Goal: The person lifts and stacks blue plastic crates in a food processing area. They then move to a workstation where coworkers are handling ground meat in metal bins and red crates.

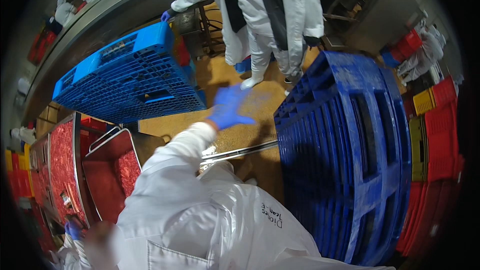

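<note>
My left hand (228,107), in a blue glove and blurred by motion, reaches forward over the floor. Its fingers are apart and it holds nothing. My right hand is out of view. Ahead to the left, a light-blue plastic pallet (131,75) stands on its edge. A person in a white coat (255,11) stands in front of me, one blue-gloved hand (165,16) at the top corner of that pallet. On my right stand several dark-blue plastic pallets (337,150) on edge, close together. A white apron bearing writing covers my front.
Steel-framed bins (77,157) of red ground meat stand at the left, beside a metal cart (108,172). Behind the dark pallets are stacked red crates (442,135). A metal drain strip (240,152) crosses the wet floor. Other people in white work farther off; one is at the lower left.
</note>
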